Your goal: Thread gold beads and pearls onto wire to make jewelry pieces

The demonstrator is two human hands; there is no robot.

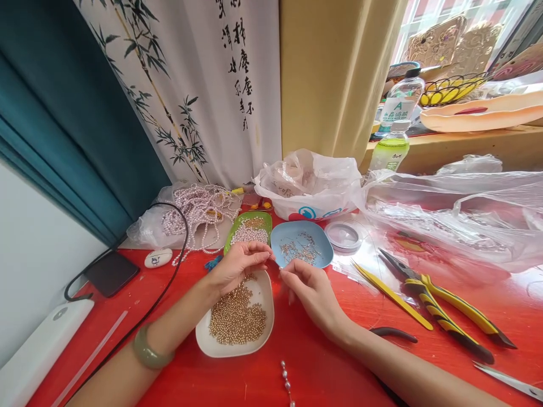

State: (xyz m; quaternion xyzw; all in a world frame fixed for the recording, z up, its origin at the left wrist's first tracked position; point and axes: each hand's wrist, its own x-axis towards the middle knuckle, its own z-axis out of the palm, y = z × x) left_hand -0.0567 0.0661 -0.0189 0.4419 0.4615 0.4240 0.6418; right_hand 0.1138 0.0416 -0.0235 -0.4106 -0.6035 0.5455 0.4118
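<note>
My left hand (244,261), with a green bangle (148,351) on the wrist, is closed in a pinch over the far edge of a white dish (270,316) of gold beads (237,319). Opposite it, my right hand (309,288) pinches too, its fingertips close to the left ones. A tiny pale bead seems to show at the right fingertips, but what either hand holds is too small to make out. Just beyond them sit a blue dish (278,234) of small metal pins and a green dish (232,229) of pearl and gold beads. A short pearl strand (287,381) lies nearer me.
Pliers (441,299), yellow tweezers (390,294) and scissors (509,381) lie at right. Plastic bags (462,220) and a bag-lined container (314,198) stand behind. At left are pearl strands (197,209), a phone (112,274) and a black cable (169,282).
</note>
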